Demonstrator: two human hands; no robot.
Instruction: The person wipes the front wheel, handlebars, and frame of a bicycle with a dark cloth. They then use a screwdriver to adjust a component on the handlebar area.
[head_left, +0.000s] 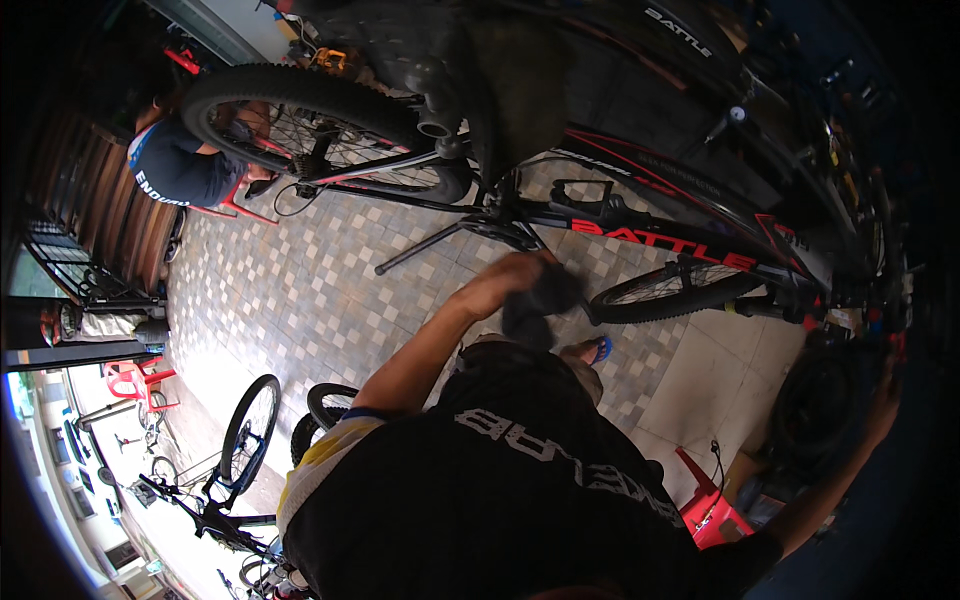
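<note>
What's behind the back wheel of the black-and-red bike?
Behind the back wheel, there's a person in a dark shirt and part of a red chair. The wheel covers some of that person; what it hides can't be seen.

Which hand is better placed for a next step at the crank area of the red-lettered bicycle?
Left, probably. The left hand is close to the crank area in this view, though it holds a blurred dark bundle; the right hand is stretched far out toward the dark right edge.
</note>
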